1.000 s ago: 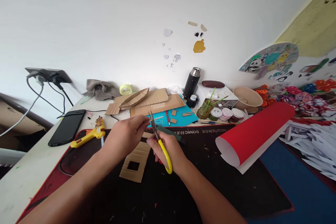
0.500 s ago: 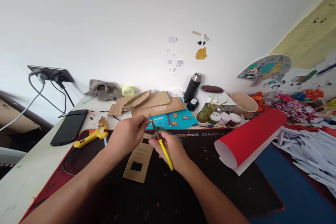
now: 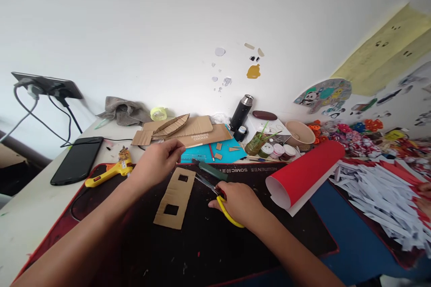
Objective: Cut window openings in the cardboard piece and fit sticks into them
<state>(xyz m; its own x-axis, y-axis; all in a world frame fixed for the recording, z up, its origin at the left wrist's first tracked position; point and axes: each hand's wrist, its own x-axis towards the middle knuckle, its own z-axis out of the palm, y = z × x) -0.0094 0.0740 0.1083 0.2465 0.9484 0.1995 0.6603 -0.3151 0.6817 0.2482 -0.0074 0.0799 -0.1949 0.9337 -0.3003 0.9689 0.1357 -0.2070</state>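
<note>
My left hand (image 3: pixel 157 161) is closed in a pinch on a thin pale stick (image 3: pixel 195 145), held just above the far edge of the black desk mat (image 3: pixel 235 251). My right hand (image 3: pixel 239 202) is wrapped round the yellow handle of the scissors (image 3: pixel 220 197). The scissors lie low on the mat with their blades pointing left and away. Between my hands a cardboard piece with two square holes (image 3: pixel 175 195) lies flat. A dark green tool (image 3: pixel 213 171) rests just beyond the scissor blades.
A yellow glue gun (image 3: pixel 107 173) and a black phone (image 3: pixel 77 159) lie at the left. At the back are cardboard sheets with a cardboard boat (image 3: pixel 170 126), a teal cutting mat (image 3: pixel 202 157), a black flask (image 3: pixel 240 113) and paint pots (image 3: pixel 278 150). A red paper roll (image 3: pixel 305 171) and several white paper strips (image 3: pixel 377 193) fill the right.
My right hand has dropped to the mat with the scissors and moved right. My left hand has drawn the stick away to the back. The hands were together before and are now apart.
</note>
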